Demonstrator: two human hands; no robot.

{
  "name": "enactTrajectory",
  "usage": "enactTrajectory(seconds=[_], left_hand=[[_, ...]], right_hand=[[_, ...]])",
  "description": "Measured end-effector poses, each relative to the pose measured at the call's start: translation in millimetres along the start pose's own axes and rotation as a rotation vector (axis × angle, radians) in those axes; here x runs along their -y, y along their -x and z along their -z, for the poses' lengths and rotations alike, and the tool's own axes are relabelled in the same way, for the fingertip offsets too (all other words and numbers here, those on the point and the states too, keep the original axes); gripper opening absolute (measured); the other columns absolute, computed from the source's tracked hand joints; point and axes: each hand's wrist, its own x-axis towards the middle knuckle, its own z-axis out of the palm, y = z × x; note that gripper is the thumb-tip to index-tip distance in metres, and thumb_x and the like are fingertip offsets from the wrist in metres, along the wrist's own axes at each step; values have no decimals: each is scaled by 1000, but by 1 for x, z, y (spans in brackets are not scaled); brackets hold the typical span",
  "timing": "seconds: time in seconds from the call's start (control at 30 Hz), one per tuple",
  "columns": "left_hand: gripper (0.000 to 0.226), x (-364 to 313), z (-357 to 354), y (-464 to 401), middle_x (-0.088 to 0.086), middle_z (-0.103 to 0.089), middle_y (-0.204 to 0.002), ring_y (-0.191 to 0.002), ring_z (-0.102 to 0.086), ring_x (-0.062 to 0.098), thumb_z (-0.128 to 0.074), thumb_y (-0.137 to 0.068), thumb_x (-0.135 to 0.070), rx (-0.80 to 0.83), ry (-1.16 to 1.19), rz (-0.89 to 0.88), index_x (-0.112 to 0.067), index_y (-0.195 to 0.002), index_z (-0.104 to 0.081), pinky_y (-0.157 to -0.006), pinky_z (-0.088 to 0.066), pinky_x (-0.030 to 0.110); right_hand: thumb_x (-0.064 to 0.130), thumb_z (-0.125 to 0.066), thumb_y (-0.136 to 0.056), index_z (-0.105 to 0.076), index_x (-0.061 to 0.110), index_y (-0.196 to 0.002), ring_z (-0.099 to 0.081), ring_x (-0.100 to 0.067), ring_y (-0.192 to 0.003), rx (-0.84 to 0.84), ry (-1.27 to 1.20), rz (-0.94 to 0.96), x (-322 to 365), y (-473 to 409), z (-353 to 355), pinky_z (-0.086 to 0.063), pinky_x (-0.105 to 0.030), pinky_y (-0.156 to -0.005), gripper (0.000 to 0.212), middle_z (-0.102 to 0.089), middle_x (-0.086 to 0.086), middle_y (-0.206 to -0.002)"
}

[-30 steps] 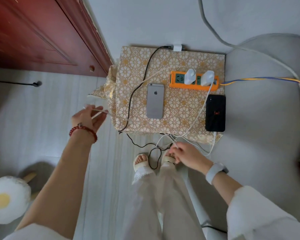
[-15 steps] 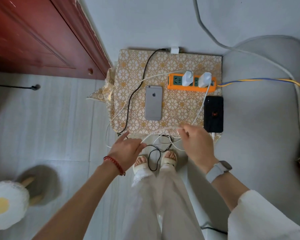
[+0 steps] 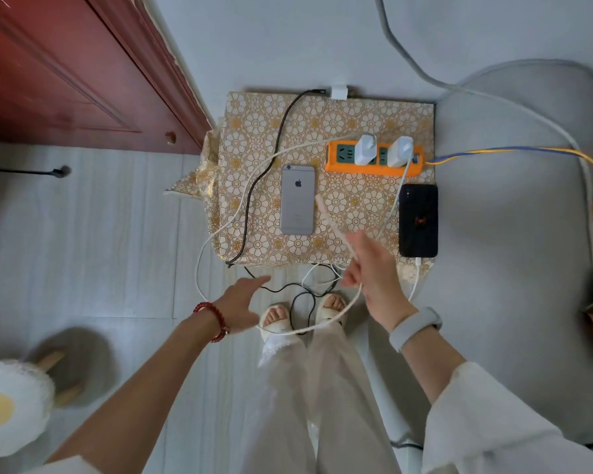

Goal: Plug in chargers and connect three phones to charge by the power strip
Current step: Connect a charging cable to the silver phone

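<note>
Now the right hand (image 3: pixel 377 278) pinches a white charging cable (image 3: pixel 334 230) near its plug end, raised over the gold floral-patterned tabletop (image 3: pixel 356 206) beside the silver phone (image 3: pixel 297 200) lying face down; the left hand (image 3: pixel 242 302) hangs spread and empty. Seemingly this phone's hookup is underway, and next the plug must meet its bottom port. No containers show; the black phone (image 3: pixel 418 220) already has its cable by the orange power strip (image 3: pixel 374 164).

Orange power strip (image 3: pixel 374 165) near table's far right corner, two white chargers (image 3: pixel 366 150) plugged in; silver phone (image 3: pixel 298 200) face-down mid-table, unplugged; black phone (image 3: pixel 418 220) at right edge, white cable (image 3: pixel 417 268) connected.
</note>
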Motion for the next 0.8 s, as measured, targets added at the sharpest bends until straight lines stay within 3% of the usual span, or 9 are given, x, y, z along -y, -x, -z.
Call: enactTrajectory(seconds=[0.07, 0.13, 0.23, 0.33, 0.43, 0.53, 0.6, 0.8], left_hand=[[65, -22, 8, -10, 12, -31, -143, -131, -32, 25, -51, -78, -2, -235, 196, -55, -17, -137, -30, -109, -29, 38], [53, -44, 16, -29, 15, -37, -138, -125, -39, 27, -50, -83, -6, -484, 240, -56, -12, -134, -37, -105, -33, 38], [49, -72, 28, -63, 18, -36, -137, -125, -36, 31, -47, -86, -13, -667, 265, 4, -6, -133, -35, -105, -34, 43], [54, -88, 31, -97, 20, -30, -137, -126, -27, 36, -49, -85, -17, -709, 206, 104, -5, -134, -30, -103, -30, 46], [71, -97, 27, -124, 20, -28, -133, -121, -26, 36, -59, -79, -34, -734, 147, 236, -4, -133, -24, -97, -33, 47], [89, -104, 25, -141, 18, -29, -131, -119, -29, 35, -65, -69, -51, -788, 94, 361, -6, -132, -22, -91, -37, 50], [91, -108, 26, -147, 18, -30, -129, -118, -30, 35, -70, -65, -50, -819, 72, 406, -6, -130, -23, -87, -40, 51], [80, -117, 38, -141, 19, -28, -131, -122, -27, 34, -71, -65, -36, -761, 106, 451, -3, -125, -29, -90, -38, 52]], right_hand=[[25, -48, -92, -63, 19, -93, -43, -7, -34, 41, 62, 19, -4, 1, -3, -49, -21, -45, 16, -40, 7, -38], [20, -48, -94, -65, 16, -95, -43, -8, -36, 39, 73, 29, -8, -3, -2, -49, -22, -48, 18, -39, 4, -42], [26, -51, -92, -67, 19, -96, -42, -7, -35, -11, 145, 62, -11, -14, 5, -46, -19, -48, 18, -40, 8, -37], [21, -55, -90, -61, 25, -108, -46, -6, -36, -46, 137, 47, -13, -28, 14, -55, -25, -55, 19, -47, 7, -38], [11, -48, -94, -58, 12, -117, -55, -10, -50, 7, 123, 39, -14, -40, 24, -56, -44, -75, 25, -57, 1, -52], [1, -42, -93, -55, 10, -117, -56, -7, -49, 76, 111, 45, -15, -47, 32, -56, -28, -61, 28, -63, -4, -71], [-4, -39, -92, -55, 12, -115, -54, -6, -49, 92, 128, 29, -15, -53, 36, -54, -22, -56, 32, -60, -3, -79], [30, -45, -94, -59, 31, -96, -48, -6, -42, 81, 263, 96, -11, -57, 40, -53, -25, -49, 15, -45, 9, -49]])
